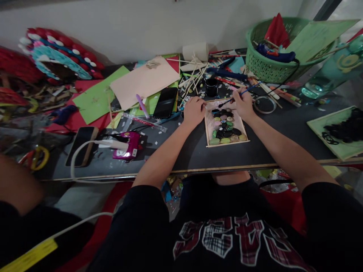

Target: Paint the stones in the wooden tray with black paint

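Note:
My right hand (243,102) is closed around a thin paintbrush (253,87) with a blue handle. Its dark tip points down at the top row of stones on a small framed panel (210,128). Black, green and pinkish painted stones (225,128) sit in rows on the pale panel, which has a light wooden border. At the panel's upper left corner rests my left hand (194,109), palm down with fingers loosely bent and apart from the brush. Behind the panel stands a small jar of black paint (211,87); a round lid (264,104) lies right of my right hand.
A green basket (263,68) and a bottle (326,75) stand at the back right, near another panel (326,124) with black stones. Phones (166,102), a purple power adapter (133,145), coloured paper and sticks crowd the left and back. Another person's arm (17,185) is at far left.

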`<state>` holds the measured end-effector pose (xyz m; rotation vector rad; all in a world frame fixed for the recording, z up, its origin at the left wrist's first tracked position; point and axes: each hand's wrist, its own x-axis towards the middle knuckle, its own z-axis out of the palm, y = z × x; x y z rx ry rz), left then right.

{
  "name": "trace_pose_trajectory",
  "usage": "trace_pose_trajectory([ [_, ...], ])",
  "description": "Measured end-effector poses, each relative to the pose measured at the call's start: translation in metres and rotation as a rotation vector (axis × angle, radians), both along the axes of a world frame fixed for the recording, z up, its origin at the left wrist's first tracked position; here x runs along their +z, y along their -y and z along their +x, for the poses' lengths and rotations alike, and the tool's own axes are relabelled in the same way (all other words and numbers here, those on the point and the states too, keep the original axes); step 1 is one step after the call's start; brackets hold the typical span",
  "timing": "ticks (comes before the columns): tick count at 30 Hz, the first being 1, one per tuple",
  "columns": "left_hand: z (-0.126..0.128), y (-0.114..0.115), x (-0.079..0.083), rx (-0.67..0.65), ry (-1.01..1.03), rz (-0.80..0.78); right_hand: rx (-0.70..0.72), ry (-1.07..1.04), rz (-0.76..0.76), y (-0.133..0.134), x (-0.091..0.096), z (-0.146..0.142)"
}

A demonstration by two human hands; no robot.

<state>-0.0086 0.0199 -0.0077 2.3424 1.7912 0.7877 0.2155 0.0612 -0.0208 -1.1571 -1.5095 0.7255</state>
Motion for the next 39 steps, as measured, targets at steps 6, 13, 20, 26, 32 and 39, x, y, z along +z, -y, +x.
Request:
trace_pose_trajectory([
  [6,0.0,0.0,0.003,-0.006,-0.011,-0.025,0.022,0.005,-0.008,0.003,0.01,0.0],
  [13,0.0,0.001,0.003,-0.002,-0.009,-0.014,0.014,-0.04,-0.051,0.004,0.014,-0.003],
  [20,0.0,0.001,0.004,-0.011,-0.021,-0.017,0.169,-0.052,-0.041,0.006,0.017,-0.006],
  [26,0.0,0.0,0.002,-0.021,-0.033,0.004,0.146,0.02,-0.036,0.011,0.014,-0.009],
  [32,0.001,0.0,0.004,-0.014,-0.016,-0.007,0.162,0.235,0.0,0.022,0.024,-0.01],
  [39,0.001,0.001,0.004,-0.004,-0.022,-0.007,0.159,0.317,-0.021,0.024,0.026,-0.009],
])
